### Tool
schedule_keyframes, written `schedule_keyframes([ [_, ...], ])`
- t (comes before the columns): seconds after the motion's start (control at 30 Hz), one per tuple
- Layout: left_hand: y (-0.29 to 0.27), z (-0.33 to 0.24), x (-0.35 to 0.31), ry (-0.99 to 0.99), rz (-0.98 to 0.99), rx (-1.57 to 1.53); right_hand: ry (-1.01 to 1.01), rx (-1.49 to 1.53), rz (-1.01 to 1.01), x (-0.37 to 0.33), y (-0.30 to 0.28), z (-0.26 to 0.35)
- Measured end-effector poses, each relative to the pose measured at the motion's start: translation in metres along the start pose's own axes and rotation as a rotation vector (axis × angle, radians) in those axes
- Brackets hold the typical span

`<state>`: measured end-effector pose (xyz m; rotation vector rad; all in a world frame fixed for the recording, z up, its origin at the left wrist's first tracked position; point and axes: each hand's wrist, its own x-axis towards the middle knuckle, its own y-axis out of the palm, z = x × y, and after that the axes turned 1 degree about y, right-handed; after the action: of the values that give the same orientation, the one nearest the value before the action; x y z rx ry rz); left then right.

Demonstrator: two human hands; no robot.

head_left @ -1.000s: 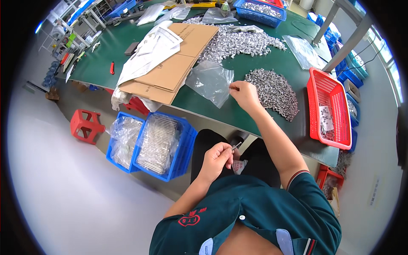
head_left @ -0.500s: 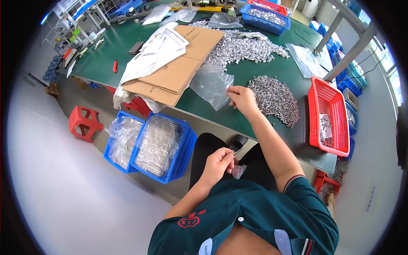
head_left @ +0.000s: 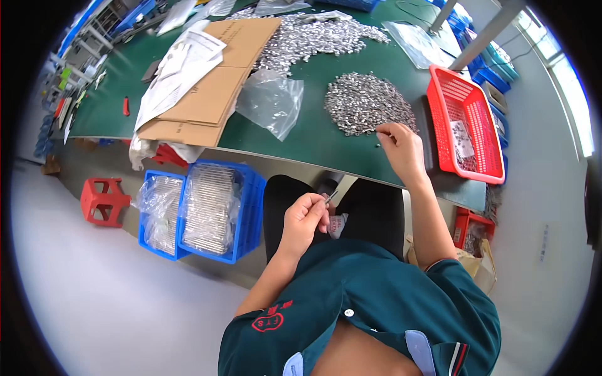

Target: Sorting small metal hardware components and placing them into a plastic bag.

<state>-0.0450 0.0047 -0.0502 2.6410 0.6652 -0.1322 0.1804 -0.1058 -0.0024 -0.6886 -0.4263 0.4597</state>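
Observation:
My left hand (head_left: 305, 217) is closed over my lap, pinching a thin metal pin that sticks out toward the table edge. My right hand (head_left: 399, 145) rests on the green table (head_left: 313, 141), fingers bent at the near edge of a pile of small silver metal parts (head_left: 365, 111). Whether it holds a part I cannot tell. A clear plastic bag (head_left: 269, 100) lies left of that pile.
A red plastic basket (head_left: 467, 128) stands at the table's right. Flattened cardboard (head_left: 213, 88) with white sheets lies at left, a bigger heap of silver parts (head_left: 301, 34) behind. Two blue crates (head_left: 200, 210) of bagged parts and a red stool (head_left: 103, 200) sit on the floor.
My right hand has moved right along the table, from beside the clear bag to the near edge of the small silver pile. The left hand stays over my lap.

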Motion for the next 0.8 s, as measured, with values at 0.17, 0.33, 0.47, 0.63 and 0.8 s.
schedule_keyframes([
  [0.17,0.011,0.006,0.008,-0.038,0.068,-0.022,-0.057,-0.121,0.062,-0.025,-0.005,-0.032],
  [0.33,0.016,0.006,0.008,-0.019,0.058,-0.006,-0.073,-0.187,-0.012,-0.028,0.009,-0.038],
  [0.47,0.020,0.003,0.014,0.003,0.014,0.013,-0.173,-0.271,-0.043,-0.028,0.013,-0.041],
  [0.63,0.024,0.001,0.017,0.021,0.008,0.083,0.198,0.641,0.401,-0.045,-0.003,-0.009],
  [0.8,0.034,-0.005,0.025,0.035,0.028,0.167,0.241,0.926,0.532,-0.054,-0.007,-0.007],
])
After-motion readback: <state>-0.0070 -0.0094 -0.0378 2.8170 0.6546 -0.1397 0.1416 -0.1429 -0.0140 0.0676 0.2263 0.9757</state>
